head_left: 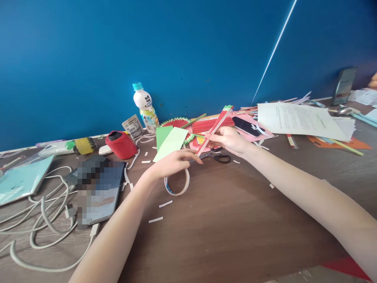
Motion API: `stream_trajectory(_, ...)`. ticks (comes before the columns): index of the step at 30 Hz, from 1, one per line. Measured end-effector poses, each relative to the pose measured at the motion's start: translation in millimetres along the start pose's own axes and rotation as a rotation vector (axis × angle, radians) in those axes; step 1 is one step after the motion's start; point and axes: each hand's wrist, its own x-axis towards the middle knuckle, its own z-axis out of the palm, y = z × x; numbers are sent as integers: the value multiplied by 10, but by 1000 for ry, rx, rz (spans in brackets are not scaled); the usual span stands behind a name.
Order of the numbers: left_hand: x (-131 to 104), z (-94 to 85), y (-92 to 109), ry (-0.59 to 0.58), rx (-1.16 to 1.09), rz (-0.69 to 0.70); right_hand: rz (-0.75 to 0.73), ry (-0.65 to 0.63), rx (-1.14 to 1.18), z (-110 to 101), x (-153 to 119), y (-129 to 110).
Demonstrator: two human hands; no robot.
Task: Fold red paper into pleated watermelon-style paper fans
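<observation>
My right hand (229, 141) is closed around a folded paper strip (217, 126), pleated red with green at its upper end and a pale band along one side. The strip tilts up to the right. Its lower end meets the bent fingertips of my left hand (176, 162), which seem to pinch it. Just below my left hand a roll of tape (177, 193) stands on its edge. Dark-handled scissors (221, 158) lie under and behind the strip. Behind my left hand are a pale green sheet (173, 142) and a darker green sheet (163, 137).
A pleated red-and-green paper fan (173, 122) and a bottle (146, 108) stand near the blue wall. To the left are a red roll (120, 145), a tablet-like device (107, 196) and looped white cables (44, 212). Printed paper (300, 122) lies right; paper scraps (156, 219) dot the table.
</observation>
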Motion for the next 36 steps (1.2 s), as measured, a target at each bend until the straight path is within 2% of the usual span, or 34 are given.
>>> stream_trajectory(3, -48, -52, -111, 38, 155, -139, 28, 73, 32, -26, 22, 31)
stream_trajectory(7, -101, -121, -260, 194, 438, -342, 10, 187, 24, -58, 55, 62)
stream_trajectory(9, -82, -112, -246, 299, 611, -343, -17, 249, 0, -63, 71, 59)
stream_trajectory(11, -30, -37, -139, 377, 706, -292, -42, 293, -9, -62, 88, 48)
stream_trajectory(13, 35, 117, 51, 339, 613, -193, -48, 330, -11, -55, 106, 35)
stream_trajectory(16, 115, 448, 392, 212, 298, -45, -55, 370, -14, -21, 134, 25)
stream_trajectory(19, 166, 760, 655, 120, 8, -96, -93, 382, -30, 60, 171, 15)
stream_trajectory(22, 224, 948, 776, 80, -187, -183, -126, 363, -68, 192, 217, -37)
stream_trajectory(24, 276, 1006, 793, 50, -277, -179, -120, 337, -49, 284, 246, -97)
stream_trajectory(27, 350, 1033, 758, 95, -371, -142, -172, 330, -23, 368, 278, -184)
stream_trajectory(29, 379, 1037, 708, 115, -336, -148, -181, 330, 25, 368, 289, -220)
stream_trajectory(32, 395, 1056, 622, 135, -136, -156, -194, 316, 84, 310, 291, -251)
stream_trajectory(36, 389, 1039, 531, 170, 203, 3, -197, 342, 62, 179, 278, -304)
